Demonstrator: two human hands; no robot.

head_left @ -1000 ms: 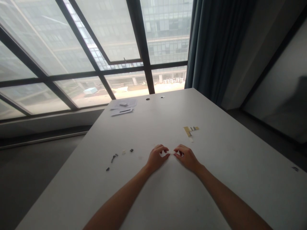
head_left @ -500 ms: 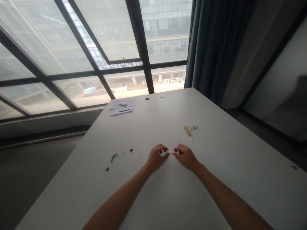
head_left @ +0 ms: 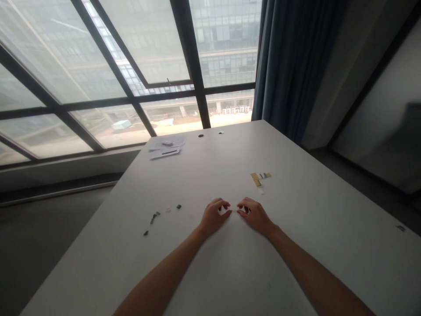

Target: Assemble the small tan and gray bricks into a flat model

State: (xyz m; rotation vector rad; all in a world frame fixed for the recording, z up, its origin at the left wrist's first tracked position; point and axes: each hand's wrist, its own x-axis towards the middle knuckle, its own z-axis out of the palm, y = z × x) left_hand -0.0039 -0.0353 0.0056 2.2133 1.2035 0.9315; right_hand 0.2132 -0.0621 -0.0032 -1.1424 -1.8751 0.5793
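At nine o'clock on the strip (head_left: 234,209), the left hand (head_left: 213,216) pinches one end; at three, the right hand (head_left: 255,214) pinches the other.

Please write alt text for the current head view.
A person's left hand and right hand hold a small pale piece between them at a white table. Small dark pieces lie to the left, an angled group of yellow and white pieces beyond the right hand, and papers near the window.
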